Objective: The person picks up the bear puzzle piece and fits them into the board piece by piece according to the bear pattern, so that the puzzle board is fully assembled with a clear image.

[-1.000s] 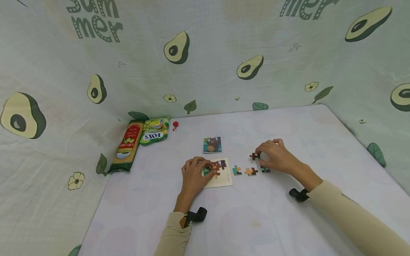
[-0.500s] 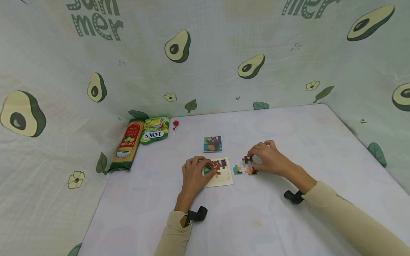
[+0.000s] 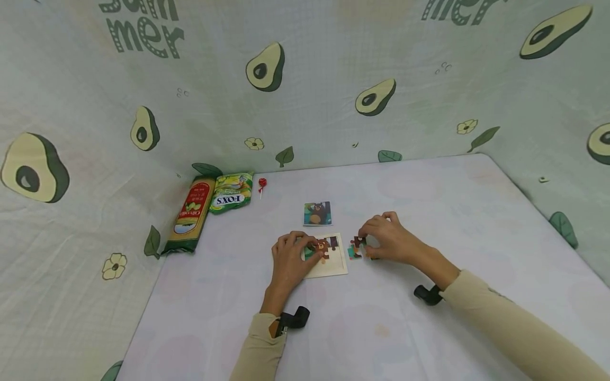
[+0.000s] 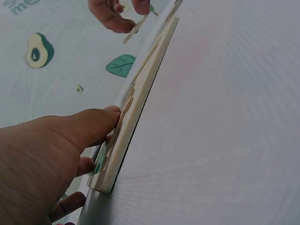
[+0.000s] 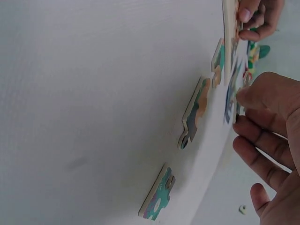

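Observation:
My left hand point(image 3: 288, 256) rests on the left part of a pale wooden puzzle tray point(image 3: 337, 269), where several bear-picture pieces lie. In the left wrist view its thumb point(image 4: 101, 123) presses on the pieces' face. My right hand point(image 3: 393, 244) pinches a dark brown jigsaw piece point(image 3: 357, 242) just above the table, to the right of the tray. Below it, a teal-and-orange jigsaw piece point(image 3: 353, 254) lies close to the tray. In the right wrist view an orange-and-dark jigsaw piece point(image 5: 196, 108) and a teal jigsaw piece point(image 5: 158, 194) lie on the table; the head view has these mostly hidden behind my right hand.
A small bear picture card point(image 3: 317, 214) lies beyond the tray. At the far left are a green-and-gold packet point(image 3: 193, 209), a Fox's candy bag point(image 3: 231, 194) and a red lollipop point(image 3: 262, 185). Patterned cloth point(image 3: 314, 127) rises behind the table.
My right hand has moved left with the brown jigsaw piece, from above the right loose pieces to beside the tray. My left hand stays on the tray.

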`<action>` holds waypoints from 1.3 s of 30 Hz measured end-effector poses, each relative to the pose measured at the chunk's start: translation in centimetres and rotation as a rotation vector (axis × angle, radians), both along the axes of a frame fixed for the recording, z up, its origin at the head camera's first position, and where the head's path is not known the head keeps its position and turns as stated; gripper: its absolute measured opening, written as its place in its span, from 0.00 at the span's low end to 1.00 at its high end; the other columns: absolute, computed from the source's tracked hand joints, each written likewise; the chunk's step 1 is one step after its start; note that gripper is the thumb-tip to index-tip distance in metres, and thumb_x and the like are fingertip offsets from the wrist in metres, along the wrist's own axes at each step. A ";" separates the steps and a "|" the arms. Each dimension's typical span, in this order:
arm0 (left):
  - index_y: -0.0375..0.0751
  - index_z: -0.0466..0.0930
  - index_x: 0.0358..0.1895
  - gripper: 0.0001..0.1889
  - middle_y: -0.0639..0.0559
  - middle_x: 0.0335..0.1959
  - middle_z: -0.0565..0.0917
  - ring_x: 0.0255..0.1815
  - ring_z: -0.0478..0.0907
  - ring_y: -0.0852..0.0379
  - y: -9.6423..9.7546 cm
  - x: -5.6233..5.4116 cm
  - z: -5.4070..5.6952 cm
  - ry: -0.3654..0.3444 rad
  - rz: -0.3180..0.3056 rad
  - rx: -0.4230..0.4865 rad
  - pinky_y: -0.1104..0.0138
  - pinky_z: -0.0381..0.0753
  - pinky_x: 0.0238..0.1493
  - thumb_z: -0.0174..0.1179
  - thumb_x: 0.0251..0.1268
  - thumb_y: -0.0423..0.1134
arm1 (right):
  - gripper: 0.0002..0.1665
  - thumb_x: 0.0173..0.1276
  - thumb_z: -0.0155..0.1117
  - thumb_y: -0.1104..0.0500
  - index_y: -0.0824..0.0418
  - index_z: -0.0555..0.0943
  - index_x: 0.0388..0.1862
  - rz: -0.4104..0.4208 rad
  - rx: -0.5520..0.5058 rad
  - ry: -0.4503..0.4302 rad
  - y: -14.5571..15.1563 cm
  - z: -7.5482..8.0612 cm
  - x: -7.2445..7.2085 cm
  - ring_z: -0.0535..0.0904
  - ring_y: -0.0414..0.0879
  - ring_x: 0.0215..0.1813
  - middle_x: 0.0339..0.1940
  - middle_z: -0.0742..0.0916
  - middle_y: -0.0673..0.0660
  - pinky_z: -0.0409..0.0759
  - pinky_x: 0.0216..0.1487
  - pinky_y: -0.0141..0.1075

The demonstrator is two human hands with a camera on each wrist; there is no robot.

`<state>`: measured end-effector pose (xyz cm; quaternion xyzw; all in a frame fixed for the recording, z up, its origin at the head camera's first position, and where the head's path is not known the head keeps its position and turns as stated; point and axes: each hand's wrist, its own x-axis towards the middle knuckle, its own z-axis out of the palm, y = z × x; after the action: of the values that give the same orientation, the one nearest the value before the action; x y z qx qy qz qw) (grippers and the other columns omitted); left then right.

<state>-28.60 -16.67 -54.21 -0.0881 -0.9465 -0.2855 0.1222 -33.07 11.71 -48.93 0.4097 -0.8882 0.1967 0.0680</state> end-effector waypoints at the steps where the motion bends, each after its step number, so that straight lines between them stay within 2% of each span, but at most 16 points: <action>1: 0.56 0.87 0.48 0.15 0.54 0.54 0.77 0.61 0.66 0.45 0.0 0.0 0.0 -0.005 -0.001 0.005 0.44 0.57 0.64 0.70 0.61 0.55 | 0.15 0.56 0.74 0.62 0.60 0.86 0.44 0.002 0.001 -0.003 -0.1 0.0 0.0 0.80 0.46 0.48 0.42 0.87 0.50 0.61 0.55 0.54; 18: 0.56 0.87 0.48 0.15 0.54 0.55 0.77 0.61 0.66 0.46 -0.1 0.1 0.1 -0.008 -0.001 0.009 0.43 0.57 0.64 0.70 0.61 0.55 | 0.13 0.57 0.75 0.60 0.57 0.86 0.41 0.035 0.024 0.032 -2.2 -0.2 0.1 0.80 0.45 0.47 0.41 0.87 0.48 0.63 0.55 0.54; 29: 0.57 0.87 0.48 0.16 0.55 0.56 0.77 0.62 0.65 0.46 -0.1 -0.1 0.0 -0.005 0.000 -0.010 0.45 0.57 0.65 0.69 0.61 0.57 | 0.14 0.54 0.72 0.64 0.56 0.86 0.41 0.063 0.036 0.060 -3.4 -0.7 0.2 0.78 0.45 0.45 0.40 0.87 0.47 0.64 0.55 0.55; 39: 0.57 0.86 0.49 0.17 0.56 0.56 0.76 0.61 0.65 0.47 -0.2 -0.1 -0.3 0.001 -0.005 -0.016 0.45 0.57 0.64 0.68 0.61 0.58 | 0.13 0.58 0.75 0.58 0.55 0.86 0.42 0.073 0.075 0.047 -4.5 -0.7 0.2 0.78 0.45 0.47 0.43 0.87 0.48 0.64 0.55 0.55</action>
<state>-28.75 -16.86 -54.46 -0.0917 -0.9484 -0.2782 0.1215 -32.84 7.17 -49.62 0.4485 -0.8776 0.1559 0.0664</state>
